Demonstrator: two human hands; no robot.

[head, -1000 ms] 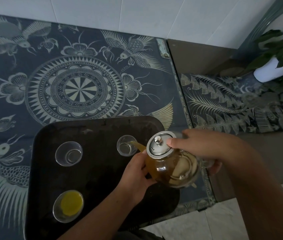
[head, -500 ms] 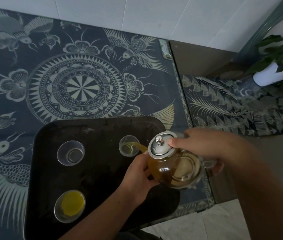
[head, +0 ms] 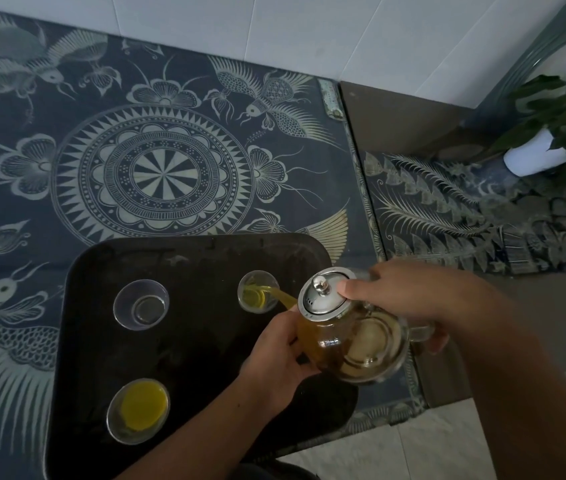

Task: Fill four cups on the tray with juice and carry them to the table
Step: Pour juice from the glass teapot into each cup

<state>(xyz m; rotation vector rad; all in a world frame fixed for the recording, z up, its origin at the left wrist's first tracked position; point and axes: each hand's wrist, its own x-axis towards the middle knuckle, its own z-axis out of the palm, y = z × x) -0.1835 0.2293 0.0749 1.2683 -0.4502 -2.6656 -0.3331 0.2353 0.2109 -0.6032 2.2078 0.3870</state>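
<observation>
Head view: both hands (head: pixel 276 355) clasp the teapot (head: pixel 354 336) (tilted), pouring into a cup (head: pixel 257 292).

Support surface: a table (head: pixel 205 140) covered edge to edge by a dark blue patterned cloth (head: pixel 15 209) — pale circular medallion at centre, with birds, flowers and butterflies around it. Resting directly on the cloth, at the near right part of the table, is 1 black rectangular tray (head: pixel 184 344) with rounded corners; its near right corner overhangs the table edge. Beyond the right edge lies a lower surface (head: pixel 448 216) with fern-like patterning — a white pot with a green plant (head: pixel 534 157) stands on it.
</observation>
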